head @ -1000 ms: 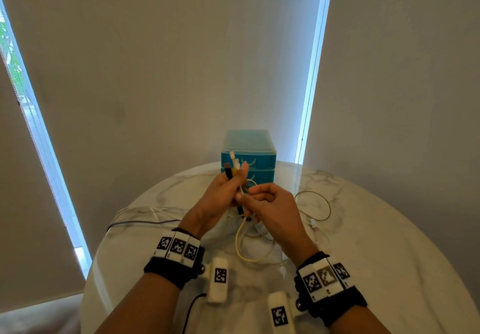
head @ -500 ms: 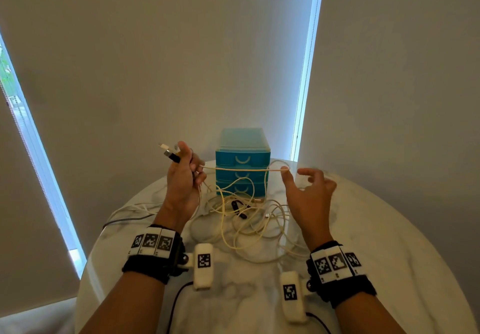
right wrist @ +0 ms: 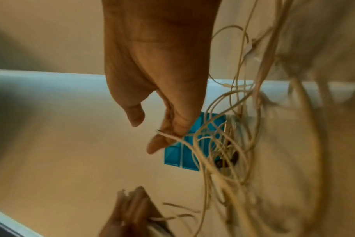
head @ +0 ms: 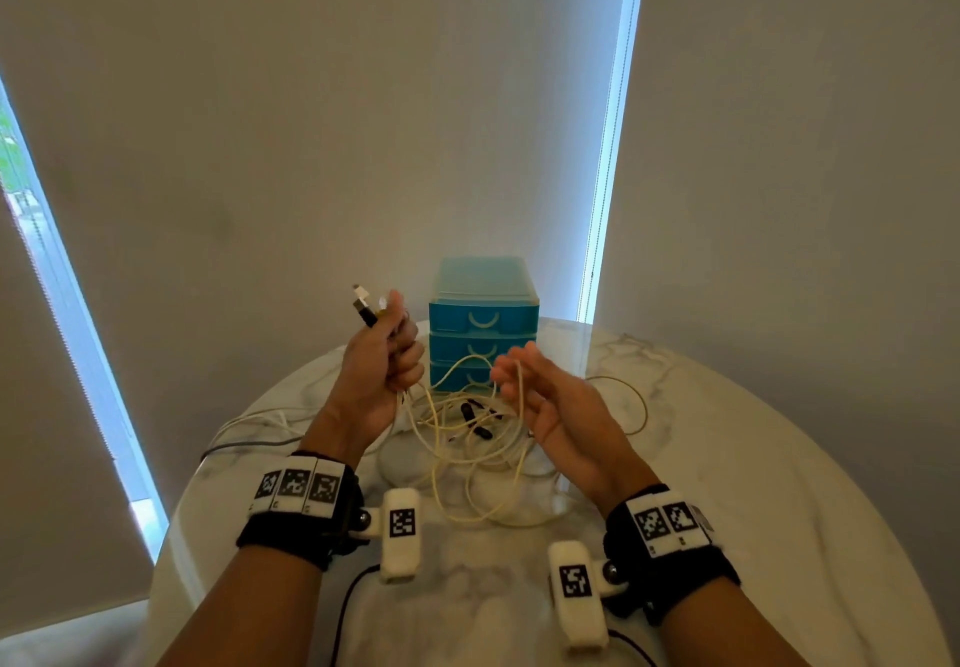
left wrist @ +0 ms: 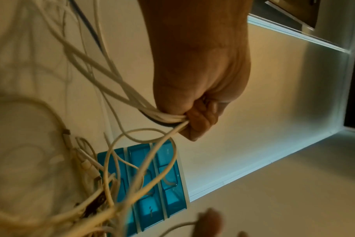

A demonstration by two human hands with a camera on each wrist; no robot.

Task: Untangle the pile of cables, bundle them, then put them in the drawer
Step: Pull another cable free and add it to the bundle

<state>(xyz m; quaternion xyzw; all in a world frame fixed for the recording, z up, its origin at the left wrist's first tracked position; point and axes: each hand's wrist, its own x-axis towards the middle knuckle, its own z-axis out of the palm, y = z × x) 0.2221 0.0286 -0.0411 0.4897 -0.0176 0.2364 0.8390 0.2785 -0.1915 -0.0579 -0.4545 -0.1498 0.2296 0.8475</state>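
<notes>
Raised above the table, my left hand (head: 400, 349) grips a bunch of white and cream cables in its fist (left wrist: 195, 120), and their plug ends (head: 366, 303) stick up above the thumb. From it the strands hang into the tangled cable pile (head: 467, 464) on the marble table (head: 753, 484). My right hand (head: 514, 373) is held up beside it with its fingers loosely spread. One cream strand lies across the fingertips (right wrist: 162, 139), with the thumb apart from them. The blue three-drawer unit (head: 483, 318) stands behind the pile, its drawers closed.
More white and grey cable (head: 249, 435) trails toward the table's left edge, and a thin loop (head: 636, 406) lies to the right of the pile. The round table stands in a wall corner, with narrow window strips on both sides.
My left hand rose to the left with the plug ends and has stayed there. My right hand swung out right, drawing a strand taut, then came back toward the centre; the strand is slack.
</notes>
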